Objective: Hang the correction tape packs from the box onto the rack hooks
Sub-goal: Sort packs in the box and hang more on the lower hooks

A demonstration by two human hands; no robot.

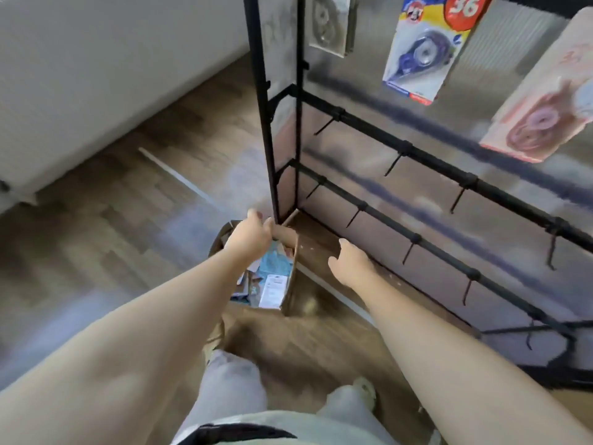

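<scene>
Below the left hand's (pixel 248 234) fingers, the box (pixel 288 284) holds many packs (pixel 272 289); whether those fingers grip anything I cannot tell. Beside it, the right hand (pixel 348 263) hangs loose, holding nothing. Three packs hang above on the rack (pixel 417 239), so most hooks (pixel 409 252) remain bare.

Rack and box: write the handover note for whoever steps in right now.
Left hand: reaching into the cardboard box on the floor; blur hides whether it grips a pack.
Right hand: open, holds nothing, beside the box's flap.
Done: a blue pack, a pink pack and a grey pack hang up on the rack.
Left: more packs in the box; the two lower bars' hooks show nothing hanging.
</scene>
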